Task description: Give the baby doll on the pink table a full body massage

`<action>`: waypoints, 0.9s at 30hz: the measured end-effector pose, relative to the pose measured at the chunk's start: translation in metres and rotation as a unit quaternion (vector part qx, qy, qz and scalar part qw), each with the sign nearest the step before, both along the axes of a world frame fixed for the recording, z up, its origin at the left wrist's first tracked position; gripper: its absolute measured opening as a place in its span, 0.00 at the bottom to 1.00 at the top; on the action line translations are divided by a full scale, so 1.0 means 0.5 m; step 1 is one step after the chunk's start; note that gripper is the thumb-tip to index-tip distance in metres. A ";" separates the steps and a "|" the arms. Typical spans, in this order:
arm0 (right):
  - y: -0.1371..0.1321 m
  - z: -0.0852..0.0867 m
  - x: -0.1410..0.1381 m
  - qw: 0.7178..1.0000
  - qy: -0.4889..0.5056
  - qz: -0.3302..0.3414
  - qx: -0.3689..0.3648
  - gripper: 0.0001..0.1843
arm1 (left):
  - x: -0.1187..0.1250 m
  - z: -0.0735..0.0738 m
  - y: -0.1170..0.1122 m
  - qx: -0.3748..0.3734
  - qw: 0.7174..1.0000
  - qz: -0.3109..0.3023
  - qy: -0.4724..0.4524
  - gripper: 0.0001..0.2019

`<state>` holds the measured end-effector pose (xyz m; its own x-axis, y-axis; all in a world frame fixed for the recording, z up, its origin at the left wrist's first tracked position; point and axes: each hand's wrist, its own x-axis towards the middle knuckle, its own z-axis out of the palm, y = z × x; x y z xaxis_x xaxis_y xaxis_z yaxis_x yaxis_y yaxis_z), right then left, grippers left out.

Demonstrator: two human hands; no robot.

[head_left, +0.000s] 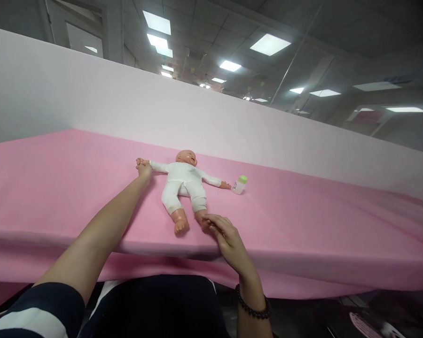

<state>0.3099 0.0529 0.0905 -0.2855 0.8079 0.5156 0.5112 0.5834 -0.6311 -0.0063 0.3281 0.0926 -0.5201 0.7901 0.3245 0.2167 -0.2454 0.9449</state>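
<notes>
A baby doll (185, 176) with a bare plastic head, hands and feet and a white cloth body lies on its back, arms spread and feet toward me. My left hand (144, 170) is closed around the doll's hand at the left, its fingers partly hidden. At the doll's right-side foot is my right hand (227, 237), its fingers bent together on the foot and covering part of it. Beside the doll's other hand stands a small clear bottle (238, 188) with a light green cap, slightly tilted in view.
A pink cloth (303, 220) covers the table and hangs over its front edge. Behind it rises a white partition (127, 103) topped by glass. Dark items (359, 319) lie below the table at the lower right.
</notes>
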 end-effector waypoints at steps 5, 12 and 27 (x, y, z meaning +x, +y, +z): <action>0.034 0.037 -0.038 0.996 0.059 -0.017 0.064 0.19 | 0.042 0.006 -0.044 0.045 0.994 -0.025 0.095 0.14; 0.128 0.066 -0.115 0.995 0.071 0.014 0.064 0.22 | 0.079 0.013 -0.094 0.145 0.923 -0.162 0.319 0.10; 0.064 0.049 -0.060 0.997 0.046 0.046 0.037 0.19 | 0.055 -0.008 -0.053 0.050 0.972 -0.044 0.223 0.18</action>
